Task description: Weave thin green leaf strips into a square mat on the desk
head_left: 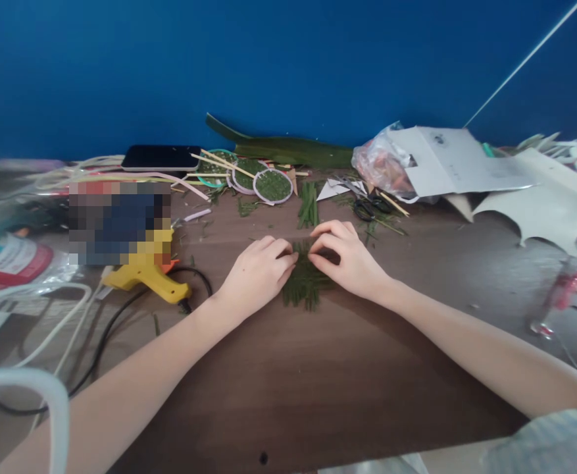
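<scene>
On the brown table in front of me lies a bunch of narrow green leaf strips [306,284], side by side. My left hand [261,271] is at its left edge, with curled fingers and the thumb and forefinger pinched on the strips. From the other side, my right hand [347,258] pinches the strips between thumb and a bent finger, while another finger is raised above. The exact grip at the fingertips is partly hidden. Just behind my hands is a second small bundle of green strips [308,205].
Round green-filled discs [273,186], wooden sticks, a phone [162,158] and a long leaf [293,150] lie at the back. Black scissors [364,209] and white card [460,161] are to the right. A yellow glue gun [145,275] with its cord is left, beside plastic bags.
</scene>
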A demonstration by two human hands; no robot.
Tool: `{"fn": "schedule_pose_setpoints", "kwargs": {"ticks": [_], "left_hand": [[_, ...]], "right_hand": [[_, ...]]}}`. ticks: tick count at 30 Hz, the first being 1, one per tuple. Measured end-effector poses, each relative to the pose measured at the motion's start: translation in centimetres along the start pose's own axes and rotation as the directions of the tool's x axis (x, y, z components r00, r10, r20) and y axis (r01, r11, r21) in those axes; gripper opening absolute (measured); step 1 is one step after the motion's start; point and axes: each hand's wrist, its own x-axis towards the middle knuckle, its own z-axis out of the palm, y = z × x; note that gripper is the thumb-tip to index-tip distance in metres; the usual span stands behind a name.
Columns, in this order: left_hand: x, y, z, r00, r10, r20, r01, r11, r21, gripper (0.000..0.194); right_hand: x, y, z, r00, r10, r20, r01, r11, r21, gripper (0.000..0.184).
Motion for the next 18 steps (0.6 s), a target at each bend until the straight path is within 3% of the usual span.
{"fn": "schedule_pose_setpoints", "kwargs": {"ticks": [5,10,13,18], "left_hand": [[-0.1,-0.2,0.0,1.000,0.008,-0.007,-0.008,1.000,-0.008,0.022],[-0.1,-0.2,-0.2,1.000,0.026,-0.008,-0.026,1.000,0.014,0.019],[-0.1,-0.2,-0.2,1.000,0.029,-0.006,-0.029,0.999,0.015,0.018],[-0.1,-0.2,-0.4,1.000,0.026,0.010,-0.026,1.000,-0.002,0.017]], "right_hand": [[1.0,1.2,-0.4,0.990,0.088,-0.108,-0.084,0.996,0.042,0.009],[2.0,2.7,-0.2,0.975,0.189,-0.116,-0.185,0.982,0.047,0.007],[3.1,2.9,0.0,0.960,0.240,-0.145,-0.244,0.970,-0.012,0.001],[5.3,2.9,0.9,0.939,0.312,-0.145,-0.336,0.922,-0.192,0.015]]}}
